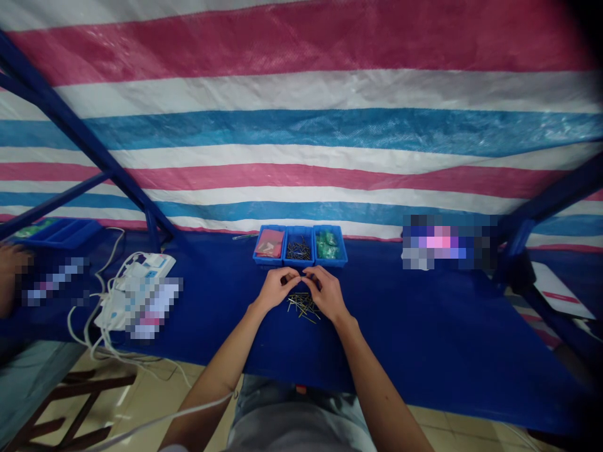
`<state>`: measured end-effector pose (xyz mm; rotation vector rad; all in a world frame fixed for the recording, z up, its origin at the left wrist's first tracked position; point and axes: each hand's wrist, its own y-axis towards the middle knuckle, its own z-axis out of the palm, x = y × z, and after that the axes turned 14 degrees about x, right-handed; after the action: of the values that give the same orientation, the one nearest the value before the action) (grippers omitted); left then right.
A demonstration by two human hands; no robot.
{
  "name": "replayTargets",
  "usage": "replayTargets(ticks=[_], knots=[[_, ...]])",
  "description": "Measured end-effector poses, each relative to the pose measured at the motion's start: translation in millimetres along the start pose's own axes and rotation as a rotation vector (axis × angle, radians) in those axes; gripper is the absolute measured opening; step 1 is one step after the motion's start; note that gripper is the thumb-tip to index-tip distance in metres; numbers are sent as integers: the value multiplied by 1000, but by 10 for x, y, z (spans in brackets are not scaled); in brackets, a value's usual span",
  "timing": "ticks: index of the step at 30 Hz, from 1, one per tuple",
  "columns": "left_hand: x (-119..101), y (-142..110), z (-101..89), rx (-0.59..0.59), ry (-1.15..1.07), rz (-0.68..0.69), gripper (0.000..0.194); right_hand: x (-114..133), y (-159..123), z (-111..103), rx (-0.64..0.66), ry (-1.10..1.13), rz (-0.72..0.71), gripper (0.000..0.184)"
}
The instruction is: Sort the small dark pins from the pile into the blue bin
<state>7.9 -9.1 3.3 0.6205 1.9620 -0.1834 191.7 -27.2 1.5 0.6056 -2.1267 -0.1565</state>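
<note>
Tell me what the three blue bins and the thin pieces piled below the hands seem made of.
Blue bins: probably plastic, smooth with a slight sheen, given their even colour and moulded-looking rims.

Thin pieces: likely metal with a brassy finish, judging by their yellowish glint.

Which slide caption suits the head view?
Left hand and right hand close together beside loose metal pieces near three blue bins.

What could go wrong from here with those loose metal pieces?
The left hand and right hand are close to the loose metal pieces, so a brush could scatter them. The white cable crosses in front of the left forearm in this view and might snag. The middle blue bin stands open just beyond both hands; a bump could perhaps spill its dark pieces.
</note>
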Motion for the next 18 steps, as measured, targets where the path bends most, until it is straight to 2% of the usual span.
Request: replayTargets(ticks=[9,18], knots=[[-2,2,9,-11,2,-5,30,-15,14,18,7,-15,-44,20],[-12,2,8,-11,11,1,26,-15,6,18,17,-48,-27,20]])
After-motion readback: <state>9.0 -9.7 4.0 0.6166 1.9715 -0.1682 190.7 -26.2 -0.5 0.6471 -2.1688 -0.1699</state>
